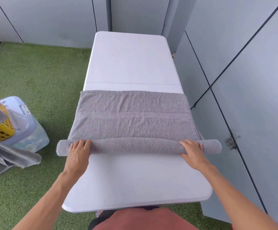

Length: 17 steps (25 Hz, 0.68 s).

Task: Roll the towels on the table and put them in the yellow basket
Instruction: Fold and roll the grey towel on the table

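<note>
A grey towel [133, 113] lies across the white table [131, 180], spanning it from the left edge to the right edge and overhanging both slightly. Its near portion is wound into a roll [135, 146] that runs the full width, both ends projecting past the table edges. The flat remainder extends from the roll toward the far end, stopping just short of the seam across the table's middle.

The left hand [78, 155] rests on the roll near the left edge, fingers extended and laid over the top of it. The right hand [193, 153] rests on the roll near the right edge in the same manner, fingers straight, not curled round it.

A yellow basket [0, 128] stands on the green turf [43, 77] off the table's left side, with grey cloth [10, 158] draped at it.
</note>
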Each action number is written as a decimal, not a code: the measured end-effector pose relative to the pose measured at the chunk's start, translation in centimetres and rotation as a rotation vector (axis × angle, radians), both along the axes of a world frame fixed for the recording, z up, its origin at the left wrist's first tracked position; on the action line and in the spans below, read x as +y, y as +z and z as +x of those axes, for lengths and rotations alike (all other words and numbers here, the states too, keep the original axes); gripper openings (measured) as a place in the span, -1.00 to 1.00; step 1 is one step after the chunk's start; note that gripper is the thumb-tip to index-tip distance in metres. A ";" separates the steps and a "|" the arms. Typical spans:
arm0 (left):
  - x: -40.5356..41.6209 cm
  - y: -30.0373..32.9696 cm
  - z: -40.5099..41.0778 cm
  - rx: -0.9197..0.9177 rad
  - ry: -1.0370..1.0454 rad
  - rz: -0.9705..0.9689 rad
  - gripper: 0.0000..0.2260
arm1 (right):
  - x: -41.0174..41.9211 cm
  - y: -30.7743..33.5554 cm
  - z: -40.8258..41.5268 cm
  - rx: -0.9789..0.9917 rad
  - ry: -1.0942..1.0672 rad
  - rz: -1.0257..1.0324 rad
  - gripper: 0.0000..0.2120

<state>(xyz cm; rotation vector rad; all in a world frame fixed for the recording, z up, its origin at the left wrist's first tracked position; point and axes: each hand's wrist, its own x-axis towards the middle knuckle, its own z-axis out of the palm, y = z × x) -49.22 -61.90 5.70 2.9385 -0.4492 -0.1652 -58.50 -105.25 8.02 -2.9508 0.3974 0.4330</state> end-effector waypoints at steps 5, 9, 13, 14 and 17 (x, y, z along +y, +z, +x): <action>2.1 0.7 -0.7 0.297 0.014 -0.055 -0.63 | -1.9 1.1 -1.4 0.237 -0.011 0.289 -0.49; 1.6 2.7 1.8 0.154 0.070 -0.245 -0.67 | -1.5 1.4 -0.1 -0.192 -0.161 0.487 -0.60; 0.9 1.1 -1.1 -0.202 -0.058 -0.191 -0.79 | 0.8 -0.9 -3.4 -0.346 -0.057 0.044 -0.64; 0.8 0.3 -1.8 -0.185 -0.069 -0.186 -0.67 | 1.3 -1.3 -4.2 -0.298 -0.032 0.003 -0.53; 0.8 -1.4 -1.2 -0.113 -0.117 -0.077 -0.34 | 1.3 -1.7 -3.2 -0.180 -0.017 -0.025 -0.35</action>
